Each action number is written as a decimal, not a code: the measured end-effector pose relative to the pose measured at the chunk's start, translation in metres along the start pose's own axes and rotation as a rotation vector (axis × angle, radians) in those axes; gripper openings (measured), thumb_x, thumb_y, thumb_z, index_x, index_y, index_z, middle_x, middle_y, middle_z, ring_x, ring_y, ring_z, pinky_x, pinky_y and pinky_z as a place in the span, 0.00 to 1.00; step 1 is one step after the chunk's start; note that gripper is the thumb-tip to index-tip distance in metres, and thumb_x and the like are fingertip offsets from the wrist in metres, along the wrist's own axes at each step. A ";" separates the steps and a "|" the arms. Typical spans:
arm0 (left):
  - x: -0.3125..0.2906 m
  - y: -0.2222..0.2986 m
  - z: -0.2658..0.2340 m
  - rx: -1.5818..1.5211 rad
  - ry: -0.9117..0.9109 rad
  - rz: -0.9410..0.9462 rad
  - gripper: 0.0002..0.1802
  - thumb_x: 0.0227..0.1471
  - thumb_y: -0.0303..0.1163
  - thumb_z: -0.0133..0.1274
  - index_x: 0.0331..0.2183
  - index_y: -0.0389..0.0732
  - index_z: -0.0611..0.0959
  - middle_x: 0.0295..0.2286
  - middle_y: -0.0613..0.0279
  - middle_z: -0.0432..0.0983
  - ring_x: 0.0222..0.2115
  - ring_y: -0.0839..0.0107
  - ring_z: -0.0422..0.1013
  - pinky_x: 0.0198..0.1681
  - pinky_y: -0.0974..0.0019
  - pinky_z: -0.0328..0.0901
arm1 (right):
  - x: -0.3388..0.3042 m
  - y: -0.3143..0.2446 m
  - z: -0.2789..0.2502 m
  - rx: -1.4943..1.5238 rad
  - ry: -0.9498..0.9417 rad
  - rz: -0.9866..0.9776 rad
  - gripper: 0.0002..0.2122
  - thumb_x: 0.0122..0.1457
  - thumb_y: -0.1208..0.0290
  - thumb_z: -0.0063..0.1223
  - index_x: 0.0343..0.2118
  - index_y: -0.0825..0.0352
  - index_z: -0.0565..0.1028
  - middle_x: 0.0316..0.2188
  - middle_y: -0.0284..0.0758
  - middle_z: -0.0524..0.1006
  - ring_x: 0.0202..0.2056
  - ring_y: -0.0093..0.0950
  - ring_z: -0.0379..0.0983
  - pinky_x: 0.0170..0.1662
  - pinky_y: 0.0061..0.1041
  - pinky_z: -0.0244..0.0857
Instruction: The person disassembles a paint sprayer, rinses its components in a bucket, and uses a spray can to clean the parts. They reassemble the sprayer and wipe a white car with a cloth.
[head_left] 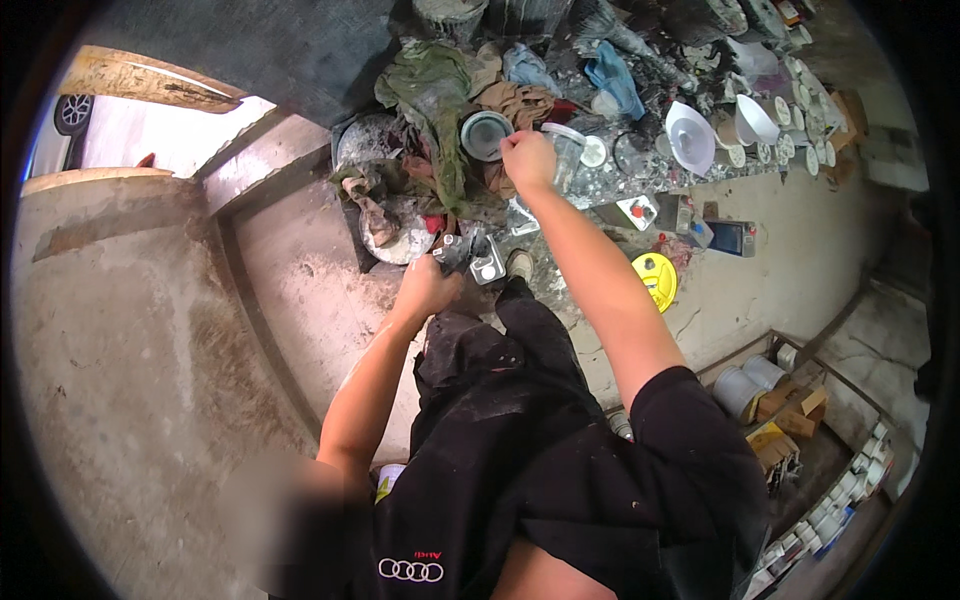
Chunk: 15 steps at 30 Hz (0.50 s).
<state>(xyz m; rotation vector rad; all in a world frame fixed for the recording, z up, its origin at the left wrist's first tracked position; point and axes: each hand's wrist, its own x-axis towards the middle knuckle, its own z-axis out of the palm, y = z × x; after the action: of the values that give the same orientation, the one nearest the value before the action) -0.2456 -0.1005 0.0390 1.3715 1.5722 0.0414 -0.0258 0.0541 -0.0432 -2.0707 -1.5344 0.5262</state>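
My right hand (530,162) is closed beside the right rim of a round pale tub (487,136) with a grey-blue inside. Whatever is between its fingers is hidden. Lower and to the left, my left hand (430,288) is closed too, its fingers curled out of sight. Just beyond its thumb is a dark grey and silver object (455,252), too small to name, and a clear plastic piece (488,262) shows beside it. A stained green cloth (432,95) lies left of the tub. To the right of my right hand stands a clear plastic container (567,150).
The paint-spattered bench (640,172) carries rags, a blue cloth (614,80), a white plastic cup (690,138) and several small pots. A yellow lid (654,281) is on the floor below. A metal rack (800,480) with cans and boxes stands at right.
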 end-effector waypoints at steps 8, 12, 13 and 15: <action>-0.025 0.003 -0.018 -0.318 0.082 0.079 0.14 0.50 0.27 0.61 0.40 0.34 0.86 0.25 0.53 0.84 0.28 0.60 0.82 0.36 0.59 0.74 | -0.035 0.015 -0.070 0.200 -0.561 -0.692 0.17 0.52 0.66 0.64 0.45 0.61 0.82 0.34 0.41 0.82 0.40 0.41 0.81 0.48 0.38 0.75; -0.027 0.024 -0.040 0.081 0.074 0.758 0.11 0.46 0.22 0.64 0.36 0.36 0.87 0.36 0.54 0.85 0.35 0.58 0.82 0.40 0.59 0.75 | -0.082 0.006 -0.125 0.411 -1.097 -0.609 0.20 0.46 0.64 0.73 0.42 0.64 0.79 0.33 0.39 0.81 0.38 0.38 0.79 0.42 0.36 0.72; -0.026 0.030 -0.045 0.052 0.010 0.850 0.11 0.44 0.23 0.64 0.34 0.36 0.86 0.40 0.55 0.84 0.38 0.54 0.81 0.41 0.59 0.75 | -0.092 0.002 -0.134 0.351 -1.164 -0.577 0.20 0.45 0.64 0.75 0.39 0.65 0.78 0.32 0.39 0.81 0.36 0.38 0.79 0.40 0.36 0.71; -0.026 0.042 -0.050 0.089 -0.050 0.929 0.10 0.44 0.23 0.64 0.34 0.36 0.86 0.39 0.54 0.84 0.37 0.54 0.81 0.40 0.58 0.75 | -0.109 -0.001 -0.148 0.423 -1.227 -0.606 0.18 0.44 0.68 0.77 0.35 0.66 0.78 0.29 0.36 0.82 0.30 0.29 0.77 0.36 0.31 0.70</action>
<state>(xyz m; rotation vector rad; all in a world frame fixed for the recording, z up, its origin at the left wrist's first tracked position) -0.2530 -0.0778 0.1059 2.0450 0.7862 0.4963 0.0284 -0.0751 0.0764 -0.7806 -2.2261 1.8408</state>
